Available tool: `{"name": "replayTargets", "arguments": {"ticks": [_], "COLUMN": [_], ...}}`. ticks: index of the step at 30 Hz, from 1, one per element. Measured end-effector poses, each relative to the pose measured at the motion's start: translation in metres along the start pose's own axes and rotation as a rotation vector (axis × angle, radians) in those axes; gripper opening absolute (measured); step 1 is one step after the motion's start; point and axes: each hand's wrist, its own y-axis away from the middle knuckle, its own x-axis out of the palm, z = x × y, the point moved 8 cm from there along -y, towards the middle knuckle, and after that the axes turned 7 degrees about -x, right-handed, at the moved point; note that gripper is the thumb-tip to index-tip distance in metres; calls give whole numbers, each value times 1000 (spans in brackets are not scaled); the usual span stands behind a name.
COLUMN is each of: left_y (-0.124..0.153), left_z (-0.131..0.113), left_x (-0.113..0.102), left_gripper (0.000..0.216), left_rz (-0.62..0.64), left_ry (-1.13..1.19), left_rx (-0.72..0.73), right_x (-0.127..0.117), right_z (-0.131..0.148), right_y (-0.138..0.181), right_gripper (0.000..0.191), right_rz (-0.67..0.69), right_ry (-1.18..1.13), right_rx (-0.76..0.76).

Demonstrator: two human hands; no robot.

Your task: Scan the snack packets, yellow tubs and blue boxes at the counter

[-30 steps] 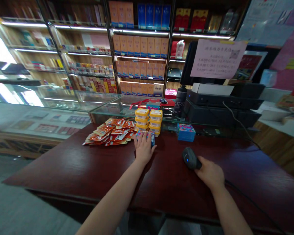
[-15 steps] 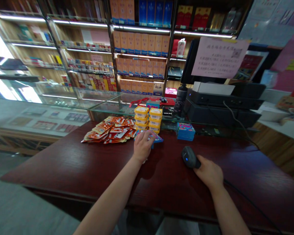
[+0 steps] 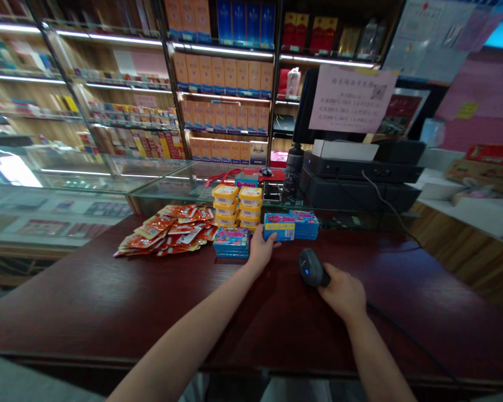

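Observation:
Between its fingers and thumb, my left hand (image 3: 261,249) grips a small blue-and-pink box (image 3: 279,226), tilted so its yellow strip and barcode face me. Just right of it stands a stack of like blue boxes (image 3: 306,228), partly covered by the held one. Another stack of blue boxes (image 3: 231,243) lies left of my left hand. My right hand (image 3: 344,292) is wrapped around the handle of a black barcode scanner (image 3: 310,268) with a blue light, its head turned towards the held box. Two piles of yellow-lidded tubs (image 3: 237,207) rise behind the left stack.
A heap of orange packets (image 3: 171,230) lies to the left on the dark red desk (image 3: 159,301). Behind are a glass counter (image 3: 163,184), a black bottle (image 3: 293,170) and black machines (image 3: 352,184). The scanner's cable (image 3: 414,338) trails right.
My left hand has lifted a blue box from the left stack and carried it right, turning its barcode side towards me. My right hand still holds the scanner. The view has shifted to the right.

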Motion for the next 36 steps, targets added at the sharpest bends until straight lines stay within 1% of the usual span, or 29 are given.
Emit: {"name": "replayTargets", "arguments": {"ticks": [2,5,7,10,14,17,21,27,31,33,36], "left_y": [-7,-14,-17,-19,-17,-16,-16,-16,-18,-17,-10], "left_z": [14,31,38,42,42,42,42,43,43,39,22], "left_x": [0,-7,-12,-16,-17,-17,-17,-17,-16,-18,-22], "left_gripper": [30,29,29,29,28,26,25,33,30,31,34], "left_rz": [-36,-113,-148,-150,-163,-173,-170,-172,-164,-174,-228], "left_ry": [57,34,2,-6,-4,-8,-11,22,1,-61,-217], "left_rx": [-21,-34,-29,-17,-17,-18,-24,-4,4,41,156], "right_x": [-2,-4,-4,-4,-8,-10,-11,-4,0,1,-1], "right_z": [0,1,0,1,5,8,9,7,7,6,7], "right_y": [1,1,1,1,4,6,7,4,2,0,0], "right_gripper": [27,29,26,23,24,21,23,19,19,19,21], "right_rz": [-21,-38,-40,-55,-100,-131,-154,-119,-88,-69,-44], "right_ry": [-16,-31,-34,-45,-61,-84,-96,-44,-26,-10,-3], "right_rx": [-10,-23,-28,-49,-110,-155,-184,-174,-164,-148,-117]}}
